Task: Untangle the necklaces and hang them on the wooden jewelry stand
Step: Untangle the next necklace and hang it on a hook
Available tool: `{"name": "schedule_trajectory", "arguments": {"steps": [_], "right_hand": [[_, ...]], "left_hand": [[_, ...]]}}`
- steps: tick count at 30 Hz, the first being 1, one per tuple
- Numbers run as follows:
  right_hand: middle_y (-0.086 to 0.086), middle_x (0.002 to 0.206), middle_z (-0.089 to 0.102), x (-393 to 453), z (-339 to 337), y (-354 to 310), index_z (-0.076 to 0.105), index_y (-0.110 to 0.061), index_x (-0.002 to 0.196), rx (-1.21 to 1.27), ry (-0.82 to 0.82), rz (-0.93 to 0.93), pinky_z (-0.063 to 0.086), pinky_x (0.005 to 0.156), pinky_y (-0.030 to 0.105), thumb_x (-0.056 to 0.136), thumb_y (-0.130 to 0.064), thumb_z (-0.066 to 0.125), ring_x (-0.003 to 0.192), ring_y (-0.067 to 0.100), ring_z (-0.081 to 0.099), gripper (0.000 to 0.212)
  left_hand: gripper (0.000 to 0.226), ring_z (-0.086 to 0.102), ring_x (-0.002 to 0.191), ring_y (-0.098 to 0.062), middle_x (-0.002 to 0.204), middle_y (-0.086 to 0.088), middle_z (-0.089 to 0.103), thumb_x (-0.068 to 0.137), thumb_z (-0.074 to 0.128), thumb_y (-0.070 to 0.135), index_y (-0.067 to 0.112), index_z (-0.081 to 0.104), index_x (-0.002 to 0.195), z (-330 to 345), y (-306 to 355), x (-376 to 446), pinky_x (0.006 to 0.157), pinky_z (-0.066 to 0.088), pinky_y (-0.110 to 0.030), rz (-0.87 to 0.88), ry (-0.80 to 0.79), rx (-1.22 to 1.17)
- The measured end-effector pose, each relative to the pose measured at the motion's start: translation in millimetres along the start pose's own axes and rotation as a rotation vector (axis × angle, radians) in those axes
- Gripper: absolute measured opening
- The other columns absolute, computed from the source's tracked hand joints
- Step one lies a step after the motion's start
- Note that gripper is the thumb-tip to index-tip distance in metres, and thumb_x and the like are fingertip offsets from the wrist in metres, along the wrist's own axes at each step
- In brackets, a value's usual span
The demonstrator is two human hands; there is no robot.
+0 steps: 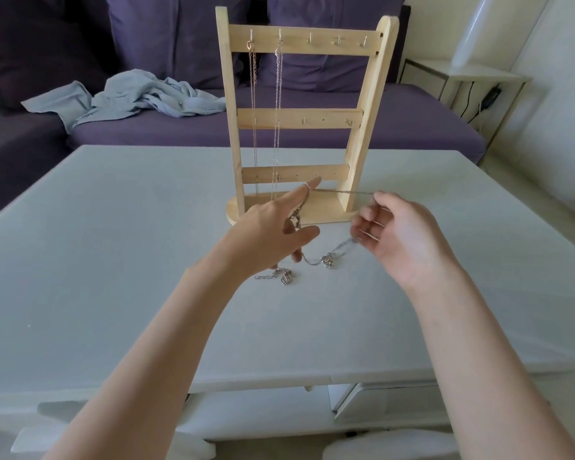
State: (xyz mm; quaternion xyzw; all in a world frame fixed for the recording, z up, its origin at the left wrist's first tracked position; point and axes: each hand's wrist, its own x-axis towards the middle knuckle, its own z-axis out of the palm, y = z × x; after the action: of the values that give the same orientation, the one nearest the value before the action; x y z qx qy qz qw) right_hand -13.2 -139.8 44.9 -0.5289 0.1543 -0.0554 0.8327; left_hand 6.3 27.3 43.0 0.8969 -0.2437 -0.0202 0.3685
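A wooden jewelry stand point(299, 117) rises at the table's middle, with two silver necklaces point(253, 104) hanging from its top-left hooks. My left hand point(273, 234) has its index finger stretched out, and a silver chain point(342, 192) loops over that fingertip. From there the chain runs taut to my right hand point(399, 234), which pinches it with curled fingers. More of the chain sags between my hands. Tangled clumps of necklace point(286, 277) lie on the table below my left hand, and another clump point(327, 260) lies nearer my right.
The white table point(113, 260) spreads wide on both sides of the stand. A purple sofa point(379, 114) with a crumpled blue cloth point(130, 97) stands behind it. A white side table point(472, 78) with a cable is at the right.
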Motion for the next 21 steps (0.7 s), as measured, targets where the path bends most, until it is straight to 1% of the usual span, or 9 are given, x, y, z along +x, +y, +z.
{"name": "schedule_trajectory", "arguments": {"steps": [3, 6, 7, 9, 12, 15, 18, 20, 21], "right_hand": [[-0.005, 0.047, 0.03, 0, -3, -1, 0.05, -0.011, 0.071, -0.068, -0.013, 0.007, 0.044, 0.055, 0.024, 0.095, -0.011, 0.047, 0.042, 0.011, 0.031, 0.025], [-0.005, 0.048, 0.027, -2, -2, -1, 0.056, -0.008, 0.075, -0.087, -0.064, 0.046, 0.039, 0.053, 0.023, 0.094, -0.011, 0.051, 0.04, 0.01, 0.025, 0.019], [-0.005, 0.048, 0.028, -3, -2, 0, 0.058, -0.007, 0.076, -0.097, -0.079, 0.059, 0.039, 0.053, 0.023, 0.094, -0.011, 0.052, 0.04, 0.01, 0.025, 0.019], [-0.004, 0.049, 0.033, -3, -2, 0, 0.06, -0.006, 0.078, -0.105, -0.109, 0.077, 0.044, 0.052, 0.023, 0.093, -0.011, 0.053, 0.042, 0.01, 0.032, 0.017], [0.001, 0.056, 0.051, -3, -3, -1, 0.063, -0.005, 0.082, -0.091, -0.155, 0.109, 0.053, 0.055, 0.025, 0.094, -0.012, 0.053, 0.05, 0.015, 0.049, 0.017], [0.005, 0.065, 0.062, -4, -4, -2, 0.061, -0.006, 0.09, -0.106, -0.225, 0.154, 0.054, 0.055, 0.026, 0.096, -0.021, 0.049, 0.058, 0.021, 0.057, 0.02], [0.005, 0.068, 0.064, -5, -2, -2, 0.059, -0.008, 0.093, -0.103, -0.297, 0.191, 0.055, 0.058, 0.027, 0.097, -0.026, 0.047, 0.064, 0.023, 0.06, 0.022], [0.004, 0.068, 0.059, -7, -2, -2, 0.06, -0.008, 0.095, -0.102, -0.358, 0.214, 0.055, 0.059, 0.028, 0.096, -0.025, 0.048, 0.065, 0.023, 0.06, 0.021], [0.004, 0.068, 0.057, -7, -1, -2, 0.06, -0.008, 0.096, -0.119, -0.393, 0.22, 0.055, 0.059, 0.028, 0.095, -0.022, 0.049, 0.066, 0.024, 0.061, 0.018]], "left_hand": [[0.068, 0.042, 0.035, -0.006, 0.063, 0.006, 0.066, 0.092, 0.057, 0.023, 0.041, 0.019, 0.146, -3, -6, 3, 0.045, 0.042, -0.017, -0.024, -0.005, -0.126], [0.065, 0.041, 0.035, -0.006, 0.064, 0.003, 0.066, 0.093, 0.055, 0.02, 0.041, 0.022, 0.145, -5, -12, 4, 0.043, 0.041, -0.018, -0.073, 0.055, -0.09], [0.064, 0.042, 0.035, -0.005, 0.063, 0.004, 0.066, 0.093, 0.054, 0.019, 0.041, 0.024, 0.144, -6, -13, 4, 0.042, 0.04, -0.016, -0.081, 0.087, -0.049], [0.063, 0.045, 0.036, -0.004, 0.064, 0.005, 0.064, 0.093, 0.052, 0.017, 0.042, 0.025, 0.144, -7, -16, 4, 0.041, 0.038, -0.012, -0.073, 0.14, 0.031], [0.066, 0.048, 0.045, 0.002, 0.066, 0.004, 0.062, 0.092, 0.051, 0.015, 0.042, 0.023, 0.145, -10, -21, 4, 0.046, 0.04, -0.011, -0.068, 0.195, 0.071], [0.068, 0.047, 0.048, -0.005, 0.076, -0.006, 0.063, 0.091, 0.052, 0.014, 0.044, 0.023, 0.145, -15, -24, 3, 0.059, 0.047, -0.021, -0.095, 0.26, 0.041], [0.071, 0.044, 0.05, -0.013, 0.084, -0.015, 0.065, 0.09, 0.052, 0.01, 0.044, 0.022, 0.145, -17, -21, 4, 0.064, 0.05, -0.034, -0.112, 0.318, -0.008], [0.072, 0.044, 0.05, -0.015, 0.085, -0.016, 0.065, 0.09, 0.051, 0.01, 0.043, 0.021, 0.145, -19, -21, 4, 0.063, 0.049, -0.034, -0.118, 0.341, -0.035], [0.071, 0.044, 0.05, -0.015, 0.083, -0.015, 0.064, 0.09, 0.051, 0.009, 0.043, 0.022, 0.145, -20, -21, 4, 0.06, 0.048, -0.031, -0.122, 0.354, -0.054]]}}
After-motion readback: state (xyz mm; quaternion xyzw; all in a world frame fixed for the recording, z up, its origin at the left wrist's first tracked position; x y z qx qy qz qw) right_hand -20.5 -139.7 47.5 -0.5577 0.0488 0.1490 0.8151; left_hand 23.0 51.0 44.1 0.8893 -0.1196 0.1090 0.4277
